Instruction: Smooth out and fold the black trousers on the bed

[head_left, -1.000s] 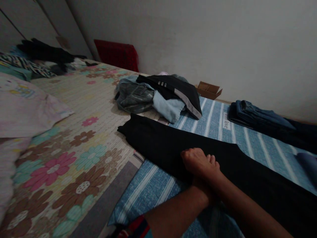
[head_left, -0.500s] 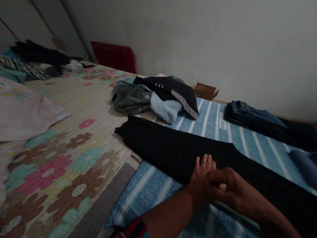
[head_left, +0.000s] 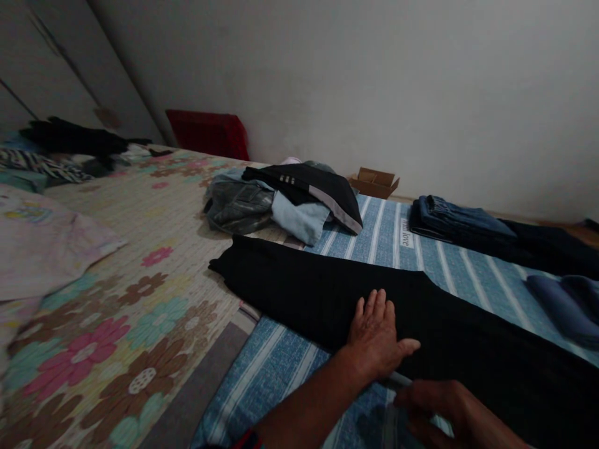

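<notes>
Black trousers (head_left: 299, 280) lie stretched lengthwise, folded along their length, across a blue striped cloth, with the cuff end over the flowered sheet. My left hand (head_left: 377, 337) rests flat on them near the middle, fingers extended and thumb out to the side. Lower down, my right hand (head_left: 453, 408) hovers beside the trousers' near edge, its fingers loosely bent and apart. It is somewhat blurred, and I see nothing held in it. A thin pale grey edge (head_left: 399, 378) shows between the two hands, beside the trousers.
A heap of clothes (head_left: 253, 202) sits beyond the trousers. Folded jeans (head_left: 468, 218) lie toward the wall, and another blue folded garment (head_left: 561, 305) is at right. A cardboard box (head_left: 374, 182) and a red object (head_left: 206, 134) stand by the wall. Pale pink fabric (head_left: 47, 243) covers the left.
My right hand has drawn away from over my left wrist, toward the lower right. My left hand stays flat on the trousers. The view has tilted up slightly.
</notes>
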A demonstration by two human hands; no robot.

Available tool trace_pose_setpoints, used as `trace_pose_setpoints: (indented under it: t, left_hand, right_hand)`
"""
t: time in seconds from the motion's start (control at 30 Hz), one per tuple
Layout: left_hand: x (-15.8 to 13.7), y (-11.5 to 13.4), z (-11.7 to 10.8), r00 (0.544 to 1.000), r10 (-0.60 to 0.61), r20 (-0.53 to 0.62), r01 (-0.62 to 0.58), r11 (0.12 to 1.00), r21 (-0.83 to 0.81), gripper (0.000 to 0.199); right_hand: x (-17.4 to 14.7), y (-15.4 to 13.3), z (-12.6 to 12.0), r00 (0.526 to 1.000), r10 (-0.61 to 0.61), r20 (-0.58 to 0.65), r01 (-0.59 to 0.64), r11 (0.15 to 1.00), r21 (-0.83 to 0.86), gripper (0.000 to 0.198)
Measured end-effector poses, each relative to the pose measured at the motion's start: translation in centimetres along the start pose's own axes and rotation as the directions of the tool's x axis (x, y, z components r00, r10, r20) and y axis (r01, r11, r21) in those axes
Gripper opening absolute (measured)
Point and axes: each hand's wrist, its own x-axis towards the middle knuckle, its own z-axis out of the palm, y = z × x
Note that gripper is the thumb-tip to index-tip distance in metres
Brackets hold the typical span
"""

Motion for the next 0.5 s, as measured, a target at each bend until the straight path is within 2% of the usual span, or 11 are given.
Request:
trace_pose_setpoints:
  t: [0.03, 0.1, 0.2, 0.3, 0.4, 0.5]
  left_hand:
    - [-0.2, -0.2, -0.2, 1.000, -0.011, -0.029, 0.011, 1.000, 0.011, 0.085]
    - [-0.7, -0.8, -0.4, 0.997, -0.046, -0.066, 0.049, 0.998, 0.038, 0.086]
    - [-1.6, -1.8, -0.2, 0.993, -0.106, -0.058, 0.112, 0.988, 0.106, 0.084]
    - [-2.3, -2.3, 0.2, 0.997, -0.068, -0.040, 0.074, 0.981, 0.178, 0.072]
    - [-2.7, -2.7, -0.3, 0.992, -0.055, -0.114, 0.071, 0.987, 0.143, 0.060]
    - [-3.2, -4.6, -2.5, 0.949, -0.112, -0.296, 0.139, 0.988, 0.073, 0.054]
  right_hand:
    - [0.3, 0.2, 0.2, 0.999, -0.019, -0.045, 0.019, 1.000, -0.005, 0.018]
    - [1.1, 0.4, 0.5, 0.995, -0.083, -0.052, 0.083, 0.996, 0.014, 0.019]
    - [2.6, 0.3, 1.0, 0.980, -0.157, -0.119, 0.162, 0.986, 0.029, 0.022]
    - [4.0, 0.4, 1.3, 0.951, -0.203, -0.233, 0.208, 0.978, -0.003, 0.021]
    - [5.0, 1.2, 1.4, 0.892, -0.240, -0.382, 0.219, 0.971, -0.098, 0.020]
    - [5.6, 2.3, 1.2, 0.815, -0.320, -0.483, 0.220, 0.942, -0.252, 0.018]
